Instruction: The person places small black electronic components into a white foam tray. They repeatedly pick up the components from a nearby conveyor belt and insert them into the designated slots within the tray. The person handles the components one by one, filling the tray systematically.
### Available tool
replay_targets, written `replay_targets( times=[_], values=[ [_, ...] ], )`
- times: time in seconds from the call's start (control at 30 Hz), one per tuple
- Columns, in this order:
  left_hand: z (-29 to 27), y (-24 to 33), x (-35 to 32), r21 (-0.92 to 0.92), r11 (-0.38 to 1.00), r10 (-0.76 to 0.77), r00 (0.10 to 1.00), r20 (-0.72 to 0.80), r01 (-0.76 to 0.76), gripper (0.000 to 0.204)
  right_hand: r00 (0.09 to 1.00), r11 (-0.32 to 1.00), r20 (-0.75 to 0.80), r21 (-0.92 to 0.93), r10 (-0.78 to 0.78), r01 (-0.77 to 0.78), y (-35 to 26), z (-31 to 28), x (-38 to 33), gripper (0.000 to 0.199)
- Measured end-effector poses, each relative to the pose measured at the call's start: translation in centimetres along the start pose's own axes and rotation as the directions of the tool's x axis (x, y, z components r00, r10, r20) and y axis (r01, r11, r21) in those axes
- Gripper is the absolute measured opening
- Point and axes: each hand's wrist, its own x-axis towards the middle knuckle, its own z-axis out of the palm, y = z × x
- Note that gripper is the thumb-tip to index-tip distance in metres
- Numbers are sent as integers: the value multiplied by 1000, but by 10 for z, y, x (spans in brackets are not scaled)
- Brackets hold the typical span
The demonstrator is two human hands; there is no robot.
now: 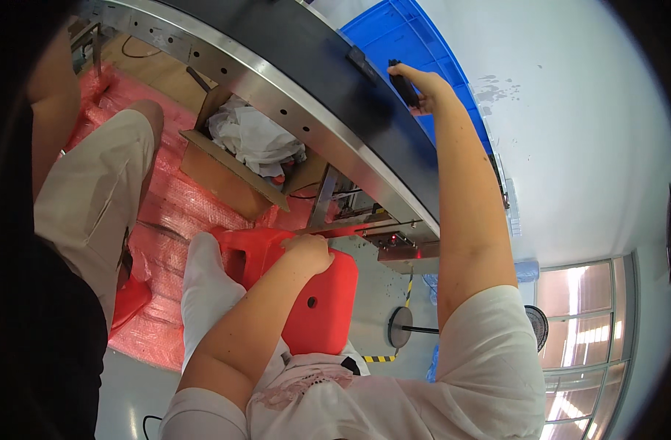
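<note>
My right hand [432, 89] reaches out over the far side of the conveyor and is closed around a small black part [403, 83], dark and elongated; its exact kind cannot be made out. Another black part [362, 65] lies on the dark conveyor belt [328, 77] nearby. Beyond the belt stands a large blue plastic tray [416, 37], just behind my right hand. Lower down, my left hand [312, 252] is curled over the edge of a red plastic stool [324, 304] in front of me, its fingertips partly hidden.
Under the conveyor's metal frame [265, 92] sits an open cardboard box [221, 176] holding crumpled white wrapping. Pink bubble wrap [174, 242] covers the floor at left. Another person [100, 176] is close on my left. A fan [537, 326] stands at the right.
</note>
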Motion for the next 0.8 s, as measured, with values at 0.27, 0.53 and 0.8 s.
replay_targets(
  times=[0.27,0.53,0.8],
  values=[
    [1,-4,2,8,1000,-23,1000,-3,23,52,986,957,68,-260,151,-128,-9,27,15,88],
    [1,-6,4,-9,1000,-8,1000,-3,8,53,993,987,-23,-104,120,-122,8,16,16,56],
    [-1,-8,1,-2,1000,9,1000,-9,-9,54,999,989,52,147,-11,3,-48,33,-2,42]
  ],
)
